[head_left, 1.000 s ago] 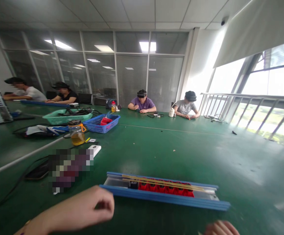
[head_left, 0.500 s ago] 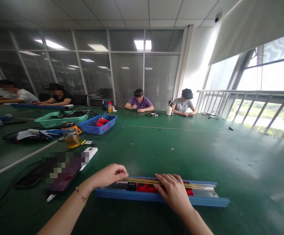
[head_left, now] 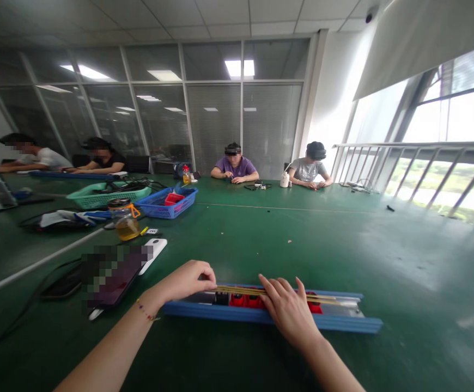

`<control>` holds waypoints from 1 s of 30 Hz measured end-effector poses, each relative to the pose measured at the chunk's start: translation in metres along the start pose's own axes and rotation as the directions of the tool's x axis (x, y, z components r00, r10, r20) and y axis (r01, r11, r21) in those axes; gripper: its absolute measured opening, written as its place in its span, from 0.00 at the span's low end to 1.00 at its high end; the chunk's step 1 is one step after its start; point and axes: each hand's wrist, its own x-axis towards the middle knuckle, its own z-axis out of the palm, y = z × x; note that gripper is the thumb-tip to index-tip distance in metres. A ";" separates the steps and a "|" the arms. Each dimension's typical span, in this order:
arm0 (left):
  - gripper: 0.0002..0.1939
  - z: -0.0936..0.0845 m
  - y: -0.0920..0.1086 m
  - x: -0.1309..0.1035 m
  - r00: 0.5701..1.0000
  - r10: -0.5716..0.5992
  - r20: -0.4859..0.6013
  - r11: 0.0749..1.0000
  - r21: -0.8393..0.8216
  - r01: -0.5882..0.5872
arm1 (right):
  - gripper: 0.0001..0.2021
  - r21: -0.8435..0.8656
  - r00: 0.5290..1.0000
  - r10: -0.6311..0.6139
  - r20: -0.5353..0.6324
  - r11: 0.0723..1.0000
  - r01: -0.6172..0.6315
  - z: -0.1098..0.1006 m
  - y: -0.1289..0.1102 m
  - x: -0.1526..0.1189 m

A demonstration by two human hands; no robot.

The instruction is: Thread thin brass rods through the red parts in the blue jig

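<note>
A long blue-sided channel (head_left: 229, 313) with a silvery inside lies across the table in front of me. Several red parts (head_left: 237, 300) sit in it in a row, with a black part (head_left: 222, 298) at their left end. Thin, straw-coloured sticks (head_left: 240, 291) run lengthwise above these parts. My left hand (head_left: 188, 282) pinches the sticks' left end between thumb and fingers. Lying across their middle, my right hand (head_left: 288, 306) has its fingers stretched out and slightly spread, and hides part of the row. The sticks' right ends show past it.
Left of my hands lie a dark phone (head_left: 118, 286) and a white device (head_left: 154, 256). Beyond are a jar of amber liquid (head_left: 127, 226), a blue basket (head_left: 171, 208) and a green basket (head_left: 106, 198). Several people sit along the far side.
The whole view has shifted slightly. My left hand still pinches the sticks' left end, and my right hand stays across them, its fingers a little more stretched.
</note>
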 end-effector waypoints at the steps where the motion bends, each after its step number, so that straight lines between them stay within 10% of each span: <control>1: 0.12 -0.002 0.003 0.000 0.999 0.022 -0.032 0.998 0.059 -0.021 | 0.19 -0.001 1.000 -0.002 0.000 1.000 0.002 0.000 0.001 -0.001; 14: 0.13 -0.021 0.003 0.002 0.874 0.245 -0.420 0.902 0.429 -0.047 | 0.29 -0.195 0.996 -0.052 -0.076 0.980 0.037 -0.003 0.002 -0.011; 21: 0.13 0.018 -0.034 0.045 0.973 0.060 -0.224 0.972 0.236 -0.006 | 0.24 -0.090 0.993 -0.121 0.010 0.988 0.122 -0.004 0.012 -0.018; 30: 0.08 0.051 -0.056 0.068 0.996 -0.054 -0.068 0.983 0.174 0.065 | 0.22 0.014 0.996 -0.075 0.055 0.997 0.074 -0.002 0.010 -0.017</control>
